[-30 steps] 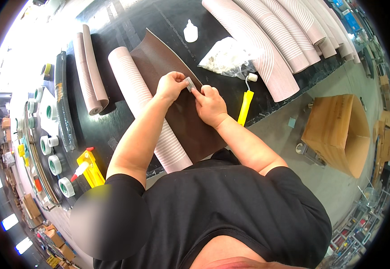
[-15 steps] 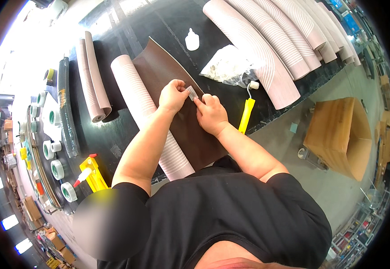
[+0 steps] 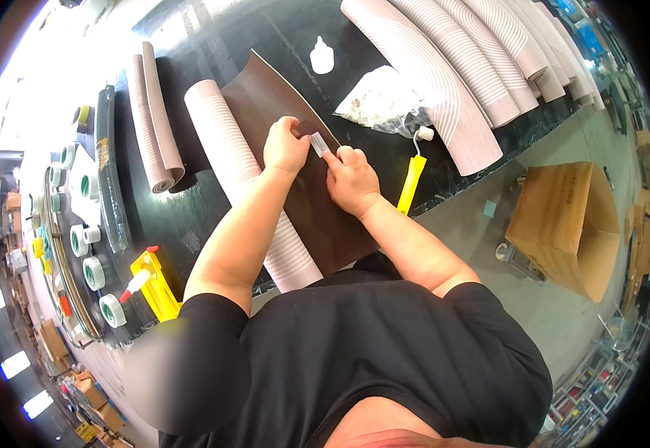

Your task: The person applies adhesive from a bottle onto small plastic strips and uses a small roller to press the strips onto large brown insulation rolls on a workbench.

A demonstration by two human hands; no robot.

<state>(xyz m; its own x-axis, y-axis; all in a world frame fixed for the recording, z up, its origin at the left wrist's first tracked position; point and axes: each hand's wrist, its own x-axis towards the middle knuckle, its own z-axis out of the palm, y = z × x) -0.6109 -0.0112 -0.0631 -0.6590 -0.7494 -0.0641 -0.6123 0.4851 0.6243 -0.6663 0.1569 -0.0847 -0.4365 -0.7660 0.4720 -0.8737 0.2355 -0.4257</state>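
strip point(image 3: 319, 145), small and shiny, sits over the brown underside of the partly unrolled mat point(image 3: 331, 231); the curled left hand point(image 3: 286, 147) and right hand point(image 3: 353, 181) touch it from two sides, probably to steady it, but whether either grips it i cannot tell.

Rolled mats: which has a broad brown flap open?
The striped mat in the middle: its brown flap spreads right of its coil. The lone roll at left and the group at upper right show mainly pinkish faces.
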